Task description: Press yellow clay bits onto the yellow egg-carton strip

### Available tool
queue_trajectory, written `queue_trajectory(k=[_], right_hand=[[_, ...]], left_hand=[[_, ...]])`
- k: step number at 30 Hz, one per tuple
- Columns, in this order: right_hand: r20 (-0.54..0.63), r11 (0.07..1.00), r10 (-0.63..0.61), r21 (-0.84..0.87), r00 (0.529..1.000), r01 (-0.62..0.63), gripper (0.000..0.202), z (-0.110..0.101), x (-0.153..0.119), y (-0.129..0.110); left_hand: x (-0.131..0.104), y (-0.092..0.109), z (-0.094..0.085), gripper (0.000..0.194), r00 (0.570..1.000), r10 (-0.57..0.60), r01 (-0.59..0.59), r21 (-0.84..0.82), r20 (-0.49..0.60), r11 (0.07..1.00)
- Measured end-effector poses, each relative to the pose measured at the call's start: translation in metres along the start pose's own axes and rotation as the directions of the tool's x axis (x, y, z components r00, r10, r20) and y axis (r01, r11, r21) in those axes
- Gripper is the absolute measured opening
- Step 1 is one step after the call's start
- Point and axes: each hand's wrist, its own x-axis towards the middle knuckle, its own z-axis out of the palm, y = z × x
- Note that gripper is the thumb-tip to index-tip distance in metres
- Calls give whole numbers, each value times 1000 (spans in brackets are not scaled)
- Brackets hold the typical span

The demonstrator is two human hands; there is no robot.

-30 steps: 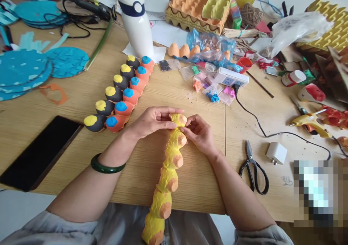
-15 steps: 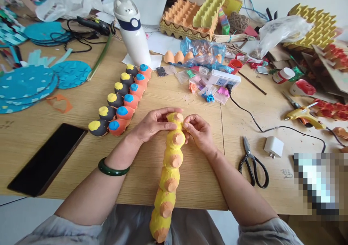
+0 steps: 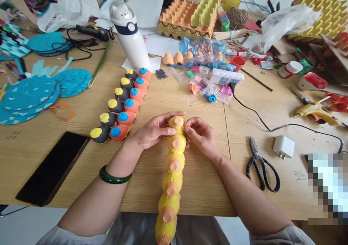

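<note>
A strip of egg carton cups (image 3: pixel 174 179) runs from the table over its front edge towards my lap. Its cups are coated in yellow, apparently soft clay, with bare orange tips. My left hand (image 3: pixel 154 130) grips the far end, thumb on the near side of the last cup and fingers behind it. At the right side of that cup, my right hand (image 3: pixel 200 136) has thumb and forefinger pinched together, a tiny yellow bit of clay (image 3: pixel 188 125) showing at the fingertips. Left of my hands stand two painted-looking carton strips, one black with yellow tips (image 3: pixel 108 119), one orange with blue tips (image 3: pixel 123 118).
A dark phone-like slab (image 3: pixel 53 168) lies at left, black-handled scissors (image 3: pixel 259 161) and a white charger (image 3: pixel 283 147) at right. Behind are a white bottle (image 3: pixel 132 38), a power strip (image 3: pixel 227 77), clay packets (image 3: pixel 210 97) and egg trays (image 3: pixel 187 20). A yellow glue gun (image 3: pixel 312 109) lies far right.
The view has shifted slightly, so most things sit a little lower. Both hands keep nearly the same hold at the far end of the yellow strip.
</note>
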Motion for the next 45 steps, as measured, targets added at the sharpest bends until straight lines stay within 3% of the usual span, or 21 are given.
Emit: queue_trajectory(k=[4,9,14,27,33,37,45], right_hand=[[-9,1000,6,11,1000,-6,32,1,0,-1],[-102,999,-4,48,995,9,27,4,-1,-3],[-107,997,51,66,993,-44,25,7,-4,-4],[-134,991,122,65,984,-114,20,9,-7,-6],[-182,986,158,82,971,-145,21,9,-6,-6],[-119,982,183,77,976,-175,28,11,-7,-8],[-69,969,198,161,978,-185,29,16,-10,-5]], left_hand=[[-1,1,4,60,999,-35,35,-65,-6,997],[-4,6,13,60,998,39,-42,-84,-40,996],[-5,9,19,64,994,89,-96,-107,-70,990],[-5,9,26,82,986,0,-41,-238,-169,970],[-6,13,31,68,992,21,-53,-266,-122,963],[-8,14,34,68,996,22,-43,-251,-85,967],[-8,8,31,64,986,110,-120,-82,-122,989]])
